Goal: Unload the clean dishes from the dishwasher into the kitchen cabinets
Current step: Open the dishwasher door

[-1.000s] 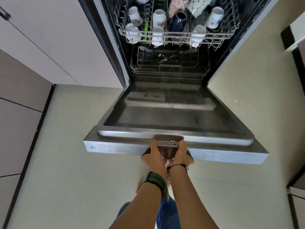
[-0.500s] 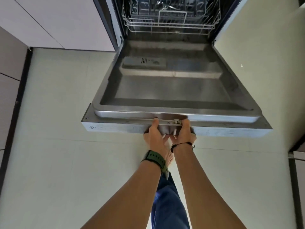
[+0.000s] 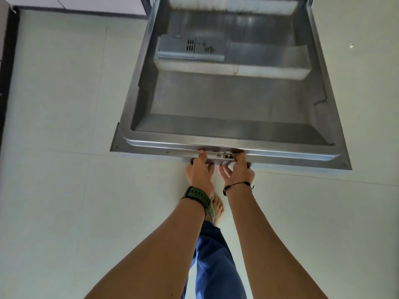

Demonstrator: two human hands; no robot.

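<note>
- Below my head, both my forearms reach straight forward and down, side by side, to the near edge of the dishwasher door [image 3: 228, 100], which lies folded down almost flat over the pale floor [image 3: 64, 147]
- my left hand [image 3: 199, 171] grips that edge just left of the latch [image 3: 229, 155]: the thumb lies on top of the steel rim and the fingers curl under the lip, out of sight
- my right hand [image 3: 237, 172] grips the same edge just right of the latch, thumb on top; its fingertips show curled beneath, close to my left hand but not touching it
- a green watch [image 3: 197, 198] sits on my left wrist, a thin black cord bracelet [image 3: 237, 186] on my right
- the door's steel inner face is turned up at me, with the detergent compartment [image 3: 191, 48] toward its far left
- the dishes cannot be seen; only the door fills the top of the view
- between my arms show a blue trouser leg [image 3: 213, 262] and a bare foot [image 3: 217, 209] on the floor
- a dark plinth strip [image 3: 8, 61] runs down the far left edge
</note>
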